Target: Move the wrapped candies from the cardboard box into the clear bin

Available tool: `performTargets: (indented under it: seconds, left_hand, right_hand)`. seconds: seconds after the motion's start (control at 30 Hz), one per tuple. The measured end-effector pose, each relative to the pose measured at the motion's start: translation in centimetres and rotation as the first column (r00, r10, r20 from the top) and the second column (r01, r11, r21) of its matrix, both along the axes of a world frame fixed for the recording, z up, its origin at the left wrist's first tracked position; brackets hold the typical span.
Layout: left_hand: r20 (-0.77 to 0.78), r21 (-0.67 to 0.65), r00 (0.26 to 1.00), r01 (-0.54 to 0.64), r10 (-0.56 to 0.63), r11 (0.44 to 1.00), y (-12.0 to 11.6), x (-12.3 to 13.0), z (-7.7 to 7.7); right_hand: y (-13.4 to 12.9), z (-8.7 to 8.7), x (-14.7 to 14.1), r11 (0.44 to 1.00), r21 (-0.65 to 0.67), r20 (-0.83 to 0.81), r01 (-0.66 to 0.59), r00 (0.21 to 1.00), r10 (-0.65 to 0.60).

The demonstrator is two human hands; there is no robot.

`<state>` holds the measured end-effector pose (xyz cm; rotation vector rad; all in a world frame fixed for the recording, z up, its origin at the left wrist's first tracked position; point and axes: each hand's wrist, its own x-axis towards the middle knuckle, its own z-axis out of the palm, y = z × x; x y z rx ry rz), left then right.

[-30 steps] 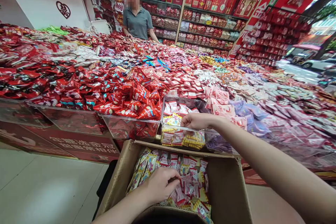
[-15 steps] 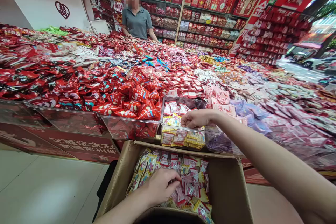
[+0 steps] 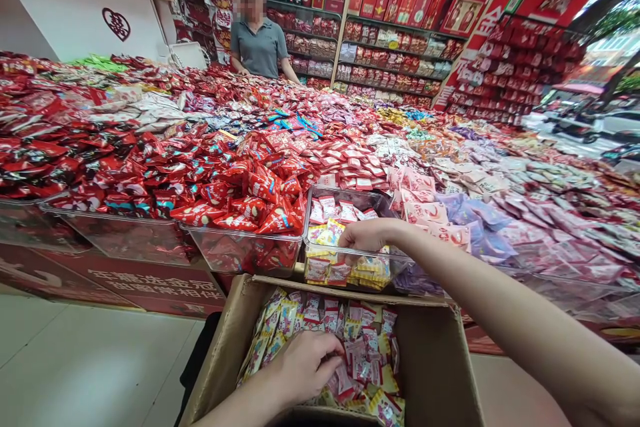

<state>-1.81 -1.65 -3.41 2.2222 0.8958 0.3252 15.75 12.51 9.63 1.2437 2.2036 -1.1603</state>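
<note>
My left hand [image 3: 311, 361] is inside an open cardboard box [image 3: 435, 353], thumb and forefinger closed on a small pink wrapped candy [image 3: 344, 379]. Around it lie yellow and pink wrapped candies [image 3: 367, 340]. My right hand [image 3: 367, 235] reaches into a clear plastic bin [image 3: 345, 250] behind the box, with its fingers curled down among the candies. Whether anything is in those fingers is hidden. A yellow candy packet [image 3: 327, 233] rests just left of them, and pink-and-white packets [image 3: 327, 207] lie at the bin's back.
Left of this bin, another clear bin is heaped with red candy packets [image 3: 273, 213]. Purple packets [image 3: 475, 223] lie to the right. Across the display stands a person in a grey shirt [image 3: 260, 47], before shelves [image 3: 400, 40]. Tiled floor [image 3: 95, 353] shows at lower left.
My right hand has moved slightly down and left, deeper into the bin. The fingers of my left hand have drawn closer together at the pink candy.
</note>
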Motion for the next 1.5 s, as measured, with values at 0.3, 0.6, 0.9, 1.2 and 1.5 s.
performTargets:
  seconds: [0.3,0.6,0.9,1.2,1.5]
  left_hand:
    - [-0.022,-0.024,1.000,0.005,-0.005,1.000,-0.2,-0.1,-0.2]
    - [-0.040,-0.035,0.999,0.022,-0.023,0.999,-0.2,-0.1,-0.7]
    - [-0.061,-0.012,0.997,0.047,-0.048,0.999,-0.3,-0.1,-0.8]
    - [-0.069,-0.012,0.996,0.049,-0.050,0.999,-0.4,-0.1,-0.8]
    - [-0.095,-0.006,0.994,0.055,-0.055,0.998,-0.5,-0.3,-0.6]
  right_hand:
    - [-0.1,-0.1,-0.6,0.998,0.040,0.029,-0.040,0.999,0.038]
    - [-0.1,-1.3,0.7,0.995,-0.093,-0.123,0.040,0.991,-0.051]
    - [0.1,-1.2,1.8,0.993,-0.111,-0.216,0.030,0.975,-0.054]
    - [0.2,1.2,1.7,0.960,0.220,-0.114,0.174,0.982,-0.152]
    - [-0.1,-0.1,-1.0,0.792,0.606,0.011,0.072,0.995,-0.099]
